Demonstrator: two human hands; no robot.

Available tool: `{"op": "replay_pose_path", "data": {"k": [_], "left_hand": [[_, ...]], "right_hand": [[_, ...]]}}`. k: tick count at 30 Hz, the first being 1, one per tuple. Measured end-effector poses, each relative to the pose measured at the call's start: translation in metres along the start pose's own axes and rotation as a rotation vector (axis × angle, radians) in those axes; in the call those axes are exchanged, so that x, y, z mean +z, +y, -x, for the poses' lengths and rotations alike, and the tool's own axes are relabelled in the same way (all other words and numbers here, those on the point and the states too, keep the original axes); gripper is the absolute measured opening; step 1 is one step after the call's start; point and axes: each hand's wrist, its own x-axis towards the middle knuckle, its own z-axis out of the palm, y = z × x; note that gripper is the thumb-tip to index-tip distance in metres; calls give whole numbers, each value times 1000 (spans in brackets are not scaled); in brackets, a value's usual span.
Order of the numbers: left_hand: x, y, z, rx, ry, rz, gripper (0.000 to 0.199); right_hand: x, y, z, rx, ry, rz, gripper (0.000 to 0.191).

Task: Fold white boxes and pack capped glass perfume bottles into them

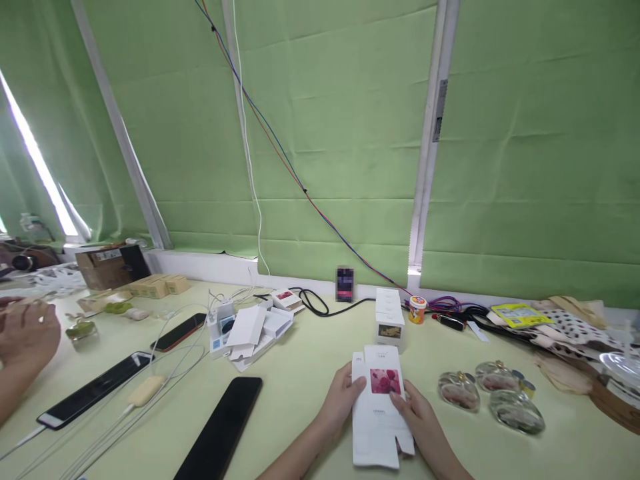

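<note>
A flattened white carton (375,427) with a pink rose picture is held up over the table by both hands. My left hand (343,399) grips its left edge, thumb on the front. At the right edge, my right hand (417,413) pinches it, thumb just below the picture. The carton's flaps stick out at its lower end. Behind it stands a row of white boxes (389,307). To the right lie three glass bottles, one of them the front bottle (517,410), with small gold caps (527,388) beside them.
Phones lie at the left, one a black phone (220,430), among white cables and a power bank (147,391). White cartons (260,333) are piled by a power strip (219,327). Another person's hand (30,333) is far left. An orange jar (417,310) and lidded cup (620,387) stand right.
</note>
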Motion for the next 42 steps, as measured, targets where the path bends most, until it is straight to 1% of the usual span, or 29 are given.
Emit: {"op": "replay_pose_path", "data": {"k": [2,4,6,8,10,13,15,18,19,25,27,31,34,37,39,41,42], "left_hand": [[-3,3,-1,8,46,-3,40],[-7,5,-3,33,80,-5,38],[-10,6,-5,47,101,2,39],[-11,7,-6,29,119,4,43],[-12,8,-8,-28,152,-34,51],[-11,9,-9,-144,176,-100,62],[-10,10,-8,-164,136,-85,59],[-11,10,-7,-125,42,-30,46],[-11,10,-7,-123,24,-20,44],[-8,10,-5,-163,4,25,39],[-5,11,-4,-171,-26,39,39],[-1,10,-2,-138,-104,44,45],[-2,7,-3,-131,-108,28,47],[-4,7,-4,-127,-95,29,50],[-3,8,-3,-111,-72,46,59],[-2,9,-3,-62,-18,62,71],[-1,10,-3,-33,5,66,75]], "right_hand": [[2,-3,4,-5,-19,11,43],[3,-2,6,18,-59,-1,48],[2,1,5,64,-126,-13,54],[1,5,3,78,-166,-26,56],[0,6,1,50,-137,-45,56],[-2,4,-1,9,-43,-83,55],[-4,2,-1,3,11,-109,56],[-6,3,-1,-19,80,-104,57],[-7,4,-1,-35,98,-90,56],[-10,2,-1,-145,136,31,50],[-9,0,0,-158,103,45,51],[-4,3,3,-145,-75,10,65],[-2,6,5,-204,-149,-13,75],[-3,7,4,-240,-168,5,74],[-5,6,4,-272,-152,53,67],[-7,5,4,-300,-127,113,61],[-8,5,4,-311,-117,146,59]]}}
